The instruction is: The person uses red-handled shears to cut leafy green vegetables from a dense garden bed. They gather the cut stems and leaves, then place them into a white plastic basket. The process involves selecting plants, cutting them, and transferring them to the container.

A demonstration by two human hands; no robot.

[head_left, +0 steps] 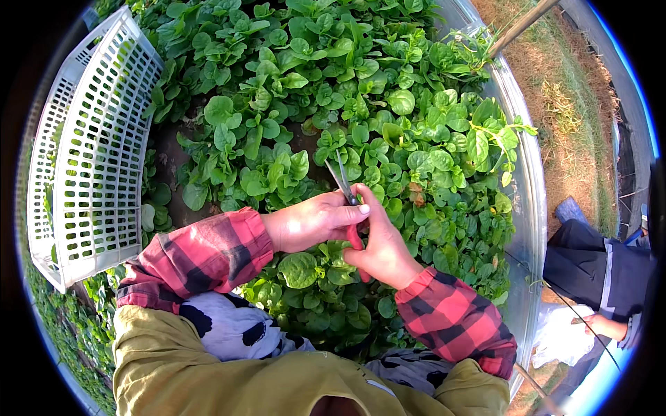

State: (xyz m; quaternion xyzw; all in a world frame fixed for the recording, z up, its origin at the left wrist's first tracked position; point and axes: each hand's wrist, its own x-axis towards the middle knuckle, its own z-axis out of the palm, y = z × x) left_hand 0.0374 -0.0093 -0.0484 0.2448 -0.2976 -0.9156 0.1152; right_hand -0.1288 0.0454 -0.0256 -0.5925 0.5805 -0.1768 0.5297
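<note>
Red-handled scissors (355, 236) are between my two hands over a bed of leafy green plants (296, 269). My right hand (382, 247) is at the red handles, with the thumb and fingers around them. My left hand (317, 219) touches the scissors near the pivot, its thumb lying across the top. The blades point away from me, slightly parted, above small round-leaved plants. Whether my left hand also holds a leaf or stem is hidden by the fingers. Both forearms wear red and black checked sleeves.
A white perforated plastic crate (101, 151) stands tilted at the left. Clear plastic sheeting (528, 208) edges the bed on the right, with a wooden pole (523, 26) at the upper right. Beyond it, another person (598, 270) in dark clothing is near a white plastic bag (562, 333).
</note>
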